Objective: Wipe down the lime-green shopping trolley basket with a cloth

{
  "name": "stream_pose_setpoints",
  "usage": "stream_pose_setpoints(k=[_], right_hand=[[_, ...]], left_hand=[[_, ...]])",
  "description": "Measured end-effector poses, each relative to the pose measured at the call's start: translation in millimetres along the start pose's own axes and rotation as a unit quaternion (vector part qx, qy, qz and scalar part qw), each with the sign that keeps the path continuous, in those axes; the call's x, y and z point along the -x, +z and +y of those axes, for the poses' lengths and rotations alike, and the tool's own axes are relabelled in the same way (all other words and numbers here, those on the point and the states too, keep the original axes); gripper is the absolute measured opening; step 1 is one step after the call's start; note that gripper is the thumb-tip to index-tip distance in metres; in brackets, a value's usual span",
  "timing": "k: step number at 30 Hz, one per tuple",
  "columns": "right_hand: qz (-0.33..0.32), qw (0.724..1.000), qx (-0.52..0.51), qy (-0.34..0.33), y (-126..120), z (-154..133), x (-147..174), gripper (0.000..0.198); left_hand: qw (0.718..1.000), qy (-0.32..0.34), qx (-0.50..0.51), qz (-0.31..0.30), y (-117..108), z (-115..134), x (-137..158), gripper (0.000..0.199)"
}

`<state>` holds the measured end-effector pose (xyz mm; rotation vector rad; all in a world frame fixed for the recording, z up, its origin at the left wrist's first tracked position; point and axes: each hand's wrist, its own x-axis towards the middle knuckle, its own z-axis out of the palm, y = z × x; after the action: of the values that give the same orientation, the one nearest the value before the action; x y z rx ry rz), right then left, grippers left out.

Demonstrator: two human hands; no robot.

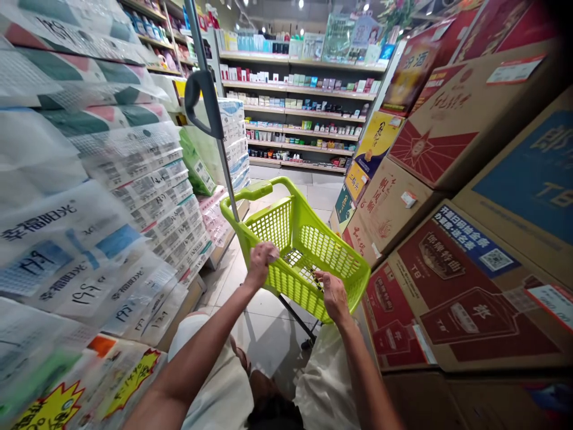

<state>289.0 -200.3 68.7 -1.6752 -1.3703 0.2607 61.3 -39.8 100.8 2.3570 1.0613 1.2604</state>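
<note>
A lime-green plastic shopping basket on wheels (333, 254) stands on the tiled floor in front of me, tilted toward me. My left hand (261, 260) grips its near left rim with fingers closed. My right hand (332, 295) holds the near right rim, fingers curled over the edge. A grey pull handle on a metal pole (206, 103) rises from the basket's left side up past my head. The basket looks to hold nothing.
Stacked packs of tissue and toilet paper (102, 197) wall the left side. Stacked cardboard cartons (452, 239) wall the right. Shelves of small goods (304, 113) stand at the far end of the narrow aisle. My knees in light shorts (224, 382) are below.
</note>
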Motion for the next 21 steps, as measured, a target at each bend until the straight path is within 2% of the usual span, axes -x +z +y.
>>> stream_pose_setpoints(k=[2,3,4,7,8,9,13,15,18,21], right_hand=[[-0.012,1.000,0.002,0.003,1,2,-1,0.060],[-0.014,1.000,0.002,0.003,1,2,-1,0.061],[-0.014,1.000,0.001,0.004,2,3,-1,0.061],[-0.014,1.000,-0.002,0.004,1,8,-1,0.061],[-0.019,1.000,-0.002,0.004,0,10,-1,0.061],[-0.025,1.000,-0.002,0.006,0,13,-1,0.061],[-0.033,0.999,0.003,0.020,-1,19,-1,0.059],[-0.026,0.999,0.002,0.023,-4,17,-1,0.059],[-0.008,0.999,-0.010,0.034,-11,15,1,0.061],[-0.007,0.999,-0.013,0.039,-18,15,2,0.065]], left_hand=[[0.996,0.048,0.020,-0.073,7,4,4,0.045],[0.996,0.050,0.023,-0.075,9,5,4,0.044],[0.998,0.036,0.020,-0.050,8,4,1,0.044],[0.996,-0.047,-0.010,0.081,3,-2,-7,0.045],[0.994,-0.059,-0.016,0.095,2,-3,-8,0.046],[0.995,-0.058,-0.017,0.081,4,-2,-6,0.046],[0.997,0.009,0.014,-0.076,18,11,10,0.051],[0.997,-0.007,0.015,-0.074,24,19,14,0.055],[0.997,-0.068,-0.001,-0.023,30,26,16,0.059],[0.996,-0.015,0.021,-0.088,39,36,24,0.060]])
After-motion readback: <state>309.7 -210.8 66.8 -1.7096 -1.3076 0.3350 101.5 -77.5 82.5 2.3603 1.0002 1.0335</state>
